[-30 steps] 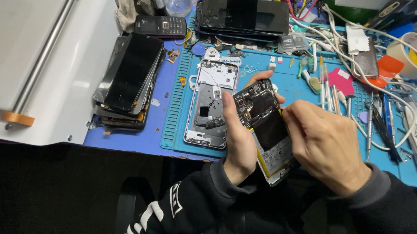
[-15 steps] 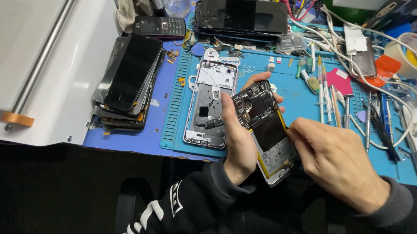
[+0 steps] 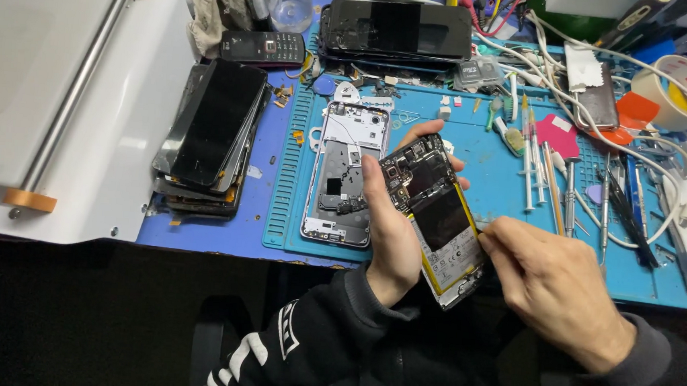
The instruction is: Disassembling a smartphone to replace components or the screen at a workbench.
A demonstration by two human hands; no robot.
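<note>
Blue mat (image 3: 491, 159) clutter surrounds left hand (image 3: 393, 229) gripping opened phone (image 3: 437, 216)

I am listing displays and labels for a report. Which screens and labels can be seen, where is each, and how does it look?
Stack of phone screens: left of mat, black rectangles.
Dark device: top centre, black, wide.
Keypad phone: small, black.
Battery label: on the opened phone in the left hand, white, yellow edges.

bright overhead light | sharp focus | soft shadows (edges slightly bowed)
</note>
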